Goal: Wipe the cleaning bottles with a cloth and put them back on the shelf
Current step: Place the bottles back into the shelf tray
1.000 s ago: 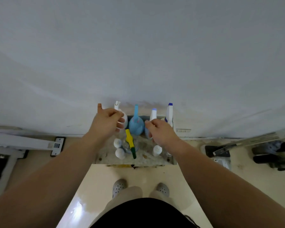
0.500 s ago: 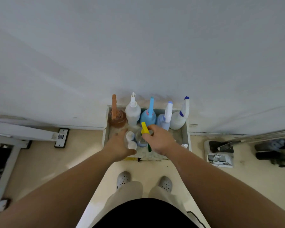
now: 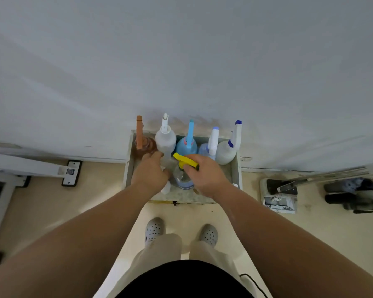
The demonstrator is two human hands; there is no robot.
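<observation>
Yellow-trigger bottle (image 3: 182,177) gripped by the right hand (image 3: 205,175) on the shelf (image 3: 238,168); left hand (image 3: 151,175) grip unclear. Best lifted straight, sparing neighbouring bottles (image 3: 165,140).

In my right hand (image 3: 207,177): clear bottle (image 3: 182,179), smooth plastic, with glossy yellow plastic trigger (image 3: 184,161). Behind it, white bottle (image 3: 165,140), translucent matt plastic. Shelf (image 3: 227,172): mottled, stone-like, dull. Wall (image 3: 181,61): matt paint. Floor (image 3: 99,190): smooth, glossy. My clogs (image 3: 154,229): perforated matt plastic.
</observation>
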